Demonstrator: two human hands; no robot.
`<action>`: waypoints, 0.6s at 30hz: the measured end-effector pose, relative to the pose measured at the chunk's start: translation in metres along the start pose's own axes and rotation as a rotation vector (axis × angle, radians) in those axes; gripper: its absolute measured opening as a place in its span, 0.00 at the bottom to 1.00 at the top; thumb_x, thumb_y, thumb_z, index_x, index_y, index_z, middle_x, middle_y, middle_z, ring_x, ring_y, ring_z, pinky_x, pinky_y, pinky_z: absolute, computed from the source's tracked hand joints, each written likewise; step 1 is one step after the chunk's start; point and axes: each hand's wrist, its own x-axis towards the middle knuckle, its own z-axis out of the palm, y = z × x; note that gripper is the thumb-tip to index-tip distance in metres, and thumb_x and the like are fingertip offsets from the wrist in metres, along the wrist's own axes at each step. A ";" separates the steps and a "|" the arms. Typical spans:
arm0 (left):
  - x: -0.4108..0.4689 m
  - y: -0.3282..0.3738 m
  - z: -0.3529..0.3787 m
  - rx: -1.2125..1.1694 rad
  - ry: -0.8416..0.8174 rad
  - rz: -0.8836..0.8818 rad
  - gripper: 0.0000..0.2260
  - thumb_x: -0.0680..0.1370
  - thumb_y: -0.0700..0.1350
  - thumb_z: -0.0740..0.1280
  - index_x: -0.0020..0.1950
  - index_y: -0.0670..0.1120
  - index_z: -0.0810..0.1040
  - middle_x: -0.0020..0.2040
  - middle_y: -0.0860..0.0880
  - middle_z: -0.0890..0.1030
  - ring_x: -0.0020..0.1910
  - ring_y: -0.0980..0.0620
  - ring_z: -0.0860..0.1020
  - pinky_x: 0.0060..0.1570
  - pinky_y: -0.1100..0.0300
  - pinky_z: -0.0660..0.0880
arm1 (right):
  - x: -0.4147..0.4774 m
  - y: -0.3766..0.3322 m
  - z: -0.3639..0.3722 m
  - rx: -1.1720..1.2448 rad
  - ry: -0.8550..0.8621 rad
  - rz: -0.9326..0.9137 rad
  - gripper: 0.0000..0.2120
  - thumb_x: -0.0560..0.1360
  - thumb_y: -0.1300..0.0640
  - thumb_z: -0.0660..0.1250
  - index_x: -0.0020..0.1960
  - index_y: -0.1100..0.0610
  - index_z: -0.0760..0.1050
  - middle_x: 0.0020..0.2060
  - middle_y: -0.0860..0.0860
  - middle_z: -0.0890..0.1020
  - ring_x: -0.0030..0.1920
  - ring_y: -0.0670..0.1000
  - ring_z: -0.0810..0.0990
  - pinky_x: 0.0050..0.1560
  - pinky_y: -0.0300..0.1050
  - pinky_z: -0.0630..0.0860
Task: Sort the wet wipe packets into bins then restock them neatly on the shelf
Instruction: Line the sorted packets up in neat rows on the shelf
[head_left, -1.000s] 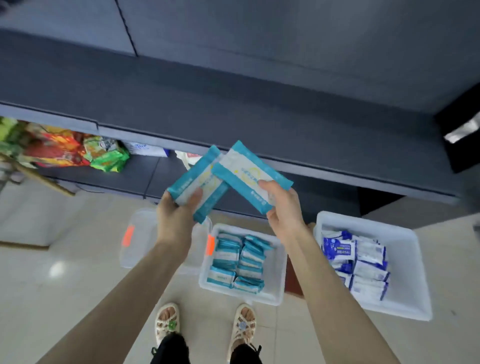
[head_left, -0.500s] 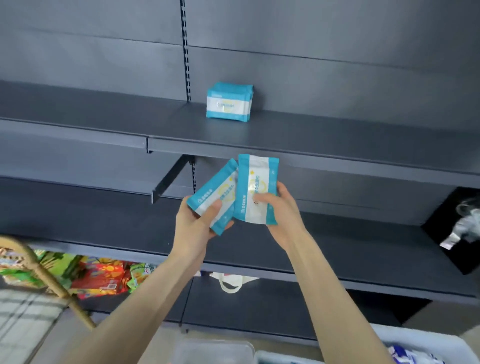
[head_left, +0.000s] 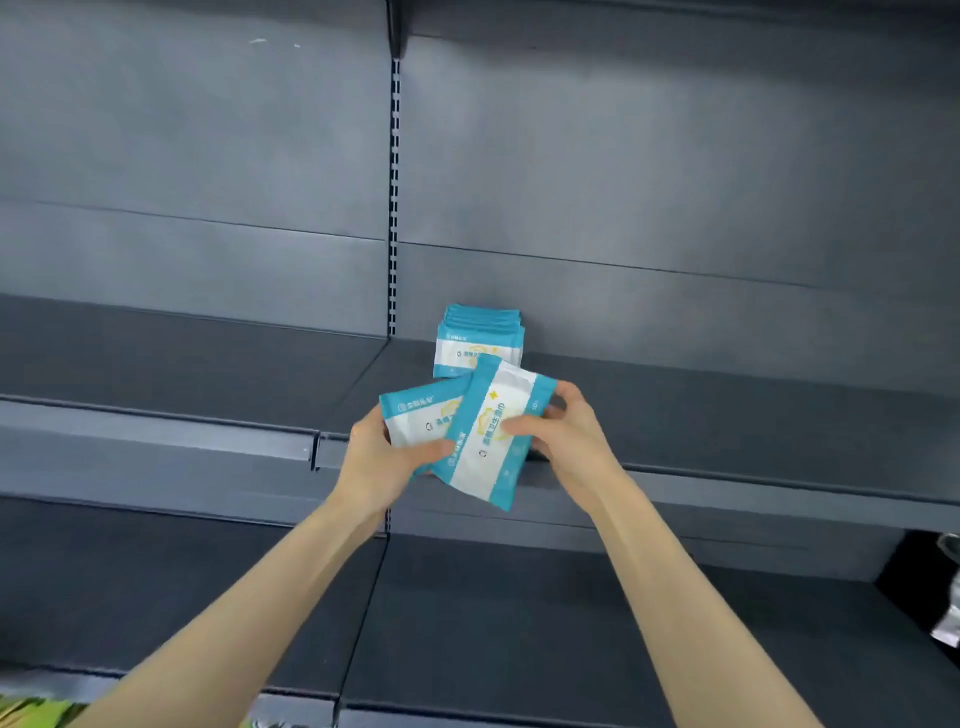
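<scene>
My left hand (head_left: 375, 460) grips a teal-and-white wet wipe packet (head_left: 415, 418) by its lower edge. My right hand (head_left: 563, 434) holds a second teal-and-white packet (head_left: 480, 449), tilted and overlapping the first one in front. Both are raised over the front lip of the dark grey shelf (head_left: 727, 410). Just behind them, several matching packets stand upright in a row (head_left: 480, 343) against the shelf's back panel. The bins are out of view.
The grey shelf stretches bare to the left and right of the row. A slotted upright (head_left: 395, 197) runs down the back panel left of the row. A lower shelf (head_left: 519, 623) lies below, with a black opening (head_left: 930, 582) at far right and green packaging (head_left: 36, 714) bottom left.
The view has tilted up from the floor bins to the shelf. Both hands have lifted the two packets up to the shelf, close in front of the standing row; the right packet now overlaps the left.
</scene>
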 end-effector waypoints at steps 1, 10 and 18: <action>0.014 0.005 0.000 0.034 -0.023 0.016 0.17 0.69 0.30 0.73 0.54 0.43 0.76 0.49 0.49 0.83 0.46 0.52 0.83 0.37 0.62 0.80 | 0.010 -0.005 -0.004 -0.031 -0.029 -0.007 0.26 0.67 0.72 0.73 0.59 0.55 0.69 0.54 0.54 0.81 0.53 0.52 0.82 0.49 0.46 0.81; 0.137 0.004 0.006 0.027 -0.164 -0.056 0.12 0.77 0.31 0.63 0.55 0.46 0.75 0.52 0.47 0.82 0.48 0.49 0.82 0.46 0.55 0.81 | 0.107 -0.018 -0.035 -0.150 -0.038 0.045 0.12 0.72 0.67 0.71 0.53 0.60 0.74 0.51 0.55 0.83 0.45 0.52 0.85 0.41 0.44 0.82; 0.205 -0.033 0.018 0.278 -0.175 -0.013 0.14 0.73 0.33 0.71 0.56 0.44 0.77 0.55 0.44 0.82 0.50 0.49 0.81 0.52 0.58 0.78 | 0.149 0.000 -0.053 -0.108 0.146 0.048 0.14 0.73 0.69 0.69 0.57 0.64 0.70 0.53 0.56 0.82 0.49 0.54 0.83 0.42 0.44 0.83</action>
